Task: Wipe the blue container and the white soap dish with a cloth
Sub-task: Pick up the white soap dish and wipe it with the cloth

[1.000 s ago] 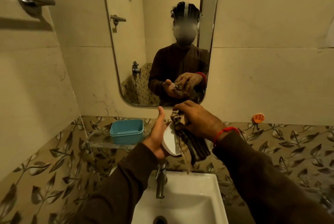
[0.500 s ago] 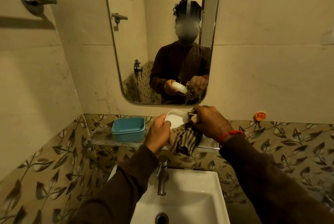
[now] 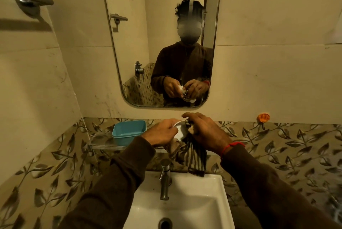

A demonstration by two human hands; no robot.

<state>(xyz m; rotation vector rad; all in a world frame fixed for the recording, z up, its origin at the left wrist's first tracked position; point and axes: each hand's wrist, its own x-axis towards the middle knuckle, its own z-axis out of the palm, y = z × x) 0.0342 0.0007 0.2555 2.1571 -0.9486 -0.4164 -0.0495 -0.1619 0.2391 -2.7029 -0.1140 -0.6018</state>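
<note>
While the left hand (image 3: 162, 132) holds the white soap dish (image 3: 179, 131) by its left edge, with the fingers curled around the rim, the right hand (image 3: 205, 132) presses a bunch of the striped cloth (image 3: 190, 154) against the dish. The fingers of the right hand are curled over the cloth, so both hands are closed on something. I think the dish is lifted up in the air, above the tap (image 3: 165, 180) and the sink (image 3: 209, 203), because in this way the cloth can reach the hollow inside and also the edge, and any drops fall down into the sink. The loose end of the cloth hangs down between the two wrists, almost to the far rim of the sink.

The blue container (image 3: 129, 132) stands on the glass shelf (image 3: 103, 143) to the left of the hands, near the left hand but not touching it, with its open side up. Nobody touches it now. From the picture I cannot tell if it is already wiped. The mirror (image 3: 129, 53) on the far wall shows the same grip from the other side.
</note>
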